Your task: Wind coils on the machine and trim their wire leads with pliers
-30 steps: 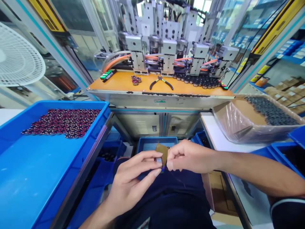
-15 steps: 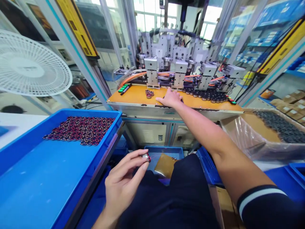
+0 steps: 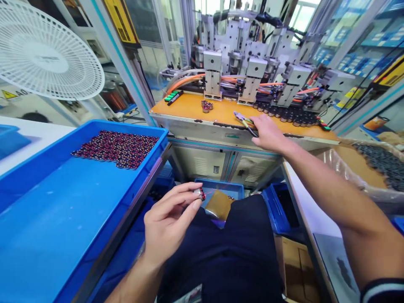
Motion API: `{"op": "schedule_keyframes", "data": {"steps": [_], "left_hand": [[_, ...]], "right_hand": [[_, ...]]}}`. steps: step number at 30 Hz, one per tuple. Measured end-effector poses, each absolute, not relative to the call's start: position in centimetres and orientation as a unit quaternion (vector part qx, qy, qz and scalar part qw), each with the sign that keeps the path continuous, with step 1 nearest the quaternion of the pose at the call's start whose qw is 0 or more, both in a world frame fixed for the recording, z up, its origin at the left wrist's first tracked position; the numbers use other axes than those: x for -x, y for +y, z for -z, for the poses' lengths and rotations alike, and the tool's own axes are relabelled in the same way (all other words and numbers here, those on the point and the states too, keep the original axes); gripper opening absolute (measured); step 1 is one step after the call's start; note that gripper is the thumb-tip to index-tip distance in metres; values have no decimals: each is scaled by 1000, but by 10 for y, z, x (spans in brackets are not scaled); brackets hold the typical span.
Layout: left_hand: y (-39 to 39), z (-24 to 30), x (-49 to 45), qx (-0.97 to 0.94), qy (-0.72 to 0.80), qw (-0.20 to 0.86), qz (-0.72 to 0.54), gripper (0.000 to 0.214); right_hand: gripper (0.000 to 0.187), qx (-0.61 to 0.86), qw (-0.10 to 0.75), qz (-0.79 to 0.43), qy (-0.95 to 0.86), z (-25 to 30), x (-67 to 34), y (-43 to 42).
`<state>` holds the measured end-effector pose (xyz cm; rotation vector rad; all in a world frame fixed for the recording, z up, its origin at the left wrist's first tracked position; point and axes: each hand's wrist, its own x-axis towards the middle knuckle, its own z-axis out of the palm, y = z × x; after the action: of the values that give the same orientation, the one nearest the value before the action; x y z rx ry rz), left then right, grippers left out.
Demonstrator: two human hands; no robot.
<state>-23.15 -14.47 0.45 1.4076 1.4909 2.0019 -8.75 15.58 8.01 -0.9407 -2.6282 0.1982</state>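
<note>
My left hand (image 3: 168,221) is over my lap and pinches a small red and silver coil part (image 3: 200,194) between thumb and fingertips. My right hand (image 3: 268,132) is stretched forward to the near edge of the orange machine table (image 3: 221,111) and is closed round the handles of small pliers (image 3: 244,122), lifted off the surface with the jaws pointing left. A brown card piece (image 3: 218,205) lies on my lap just right of the coil part.
A large blue tray (image 3: 47,227) at left holds several red coil parts (image 3: 116,148). A white fan (image 3: 47,52) stands at far left. The machine's heads (image 3: 249,63) line the table's back. A plastic-lined box of dark rings (image 3: 383,162) sits at right. Blue bins (image 3: 279,206) lie below.
My right hand has pulled back from the middle of the orange table toward its near edge, with the pliers now in its grip. The left hand has kept its hold on the coil part.
</note>
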Motion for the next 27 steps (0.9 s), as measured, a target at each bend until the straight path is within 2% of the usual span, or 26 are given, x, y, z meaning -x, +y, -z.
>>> {"op": "schedule_keyframes", "data": {"steps": [2, 6, 7, 9, 11, 15, 20, 22, 27], "left_hand": [[-146, -5, 228, -490, 517, 133, -689, 28], [-148, -5, 225, -494, 527, 117, -682, 31], [-148, -5, 224, -496, 529, 114, -680, 32], [-147, -6, 222, -500, 532, 111, -674, 32], [-143, -6, 219, -506, 533, 114, -668, 32], [-137, -6, 210, -511, 531, 123, -665, 32], [-136, -4, 206, -510, 532, 125, -664, 30], [-138, -4, 208, -507, 540, 113, -663, 29], [-141, -5, 210, -502, 553, 88, -659, 27]], "right_hand": [[64, 301, 200, -106, -926, -62, 69, 123], [39, 247, 203, -229, -919, -14, 26, 37], [37, 226, 216, -322, -894, -3, 15, 16], [46, 183, 202, -453, -849, 11, -3, -21], [58, 146, 208, -517, -817, 17, -15, -46], [73, 110, 230, -547, -797, 15, -20, -66], [70, 140, 261, -582, -758, 18, -17, -67], [75, 146, 274, -566, -764, 19, -20, -70], [89, 96, 230, -529, -811, 15, -20, -78]]}}
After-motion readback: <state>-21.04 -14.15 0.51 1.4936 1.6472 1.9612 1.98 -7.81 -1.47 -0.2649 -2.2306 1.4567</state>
